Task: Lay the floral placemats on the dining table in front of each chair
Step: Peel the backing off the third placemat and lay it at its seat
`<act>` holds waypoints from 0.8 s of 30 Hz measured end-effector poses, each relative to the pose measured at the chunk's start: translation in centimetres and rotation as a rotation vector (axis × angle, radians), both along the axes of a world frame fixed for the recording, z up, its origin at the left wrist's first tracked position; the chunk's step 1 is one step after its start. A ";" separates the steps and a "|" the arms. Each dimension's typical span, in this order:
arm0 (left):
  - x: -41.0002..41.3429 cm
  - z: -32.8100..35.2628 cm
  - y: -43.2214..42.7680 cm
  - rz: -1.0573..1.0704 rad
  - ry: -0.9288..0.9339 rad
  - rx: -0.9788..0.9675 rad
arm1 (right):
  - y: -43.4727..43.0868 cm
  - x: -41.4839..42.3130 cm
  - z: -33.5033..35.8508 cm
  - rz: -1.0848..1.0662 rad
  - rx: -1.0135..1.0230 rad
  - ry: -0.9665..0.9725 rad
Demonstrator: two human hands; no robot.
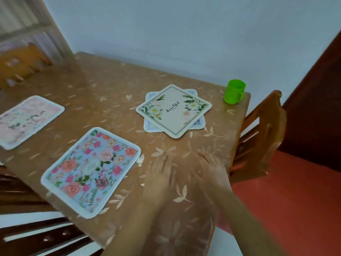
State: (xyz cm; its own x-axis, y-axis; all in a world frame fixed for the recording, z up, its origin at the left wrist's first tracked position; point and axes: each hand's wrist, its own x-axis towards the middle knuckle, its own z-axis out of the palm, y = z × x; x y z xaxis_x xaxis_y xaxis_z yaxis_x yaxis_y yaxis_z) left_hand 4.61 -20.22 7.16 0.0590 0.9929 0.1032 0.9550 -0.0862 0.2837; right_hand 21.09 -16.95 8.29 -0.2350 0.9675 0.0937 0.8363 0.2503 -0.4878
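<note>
Your left grip [159,179] and right grip [212,172] are motion-blurred at lower centre, fingers spread flat over the desk [110,85] and holding nothing. Above them, the cream placemat [173,109] hides most of a blue-edged placemat [150,125]. The blue floral placemat [92,171] lies just left of the grips. The inside of the green cup [234,91] cannot be seen.

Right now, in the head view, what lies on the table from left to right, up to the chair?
pink placemat → blue floral placemat → cream placemat lying on another mat → green cup → chair
</note>
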 end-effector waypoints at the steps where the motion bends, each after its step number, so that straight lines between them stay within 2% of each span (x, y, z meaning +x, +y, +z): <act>1: -0.6 -0.2 0.5 0.011 0.011 -0.015 | 0.7 -0.6 -0.3 0.010 -0.005 0.004; 5: -3.0 -1.0 3.1 0.051 -0.031 0.007 | 3.5 -3.2 -1.6 0.057 0.002 -0.014; 15: -9.4 -4.3 12.6 -0.132 -0.087 0.013 | 10.9 -10.2 -4.5 -0.030 -0.002 -0.012; 24: -13.3 -7.5 19.8 -0.250 -0.090 0.120 | 16.8 -15.4 -8.1 -0.100 0.000 -0.022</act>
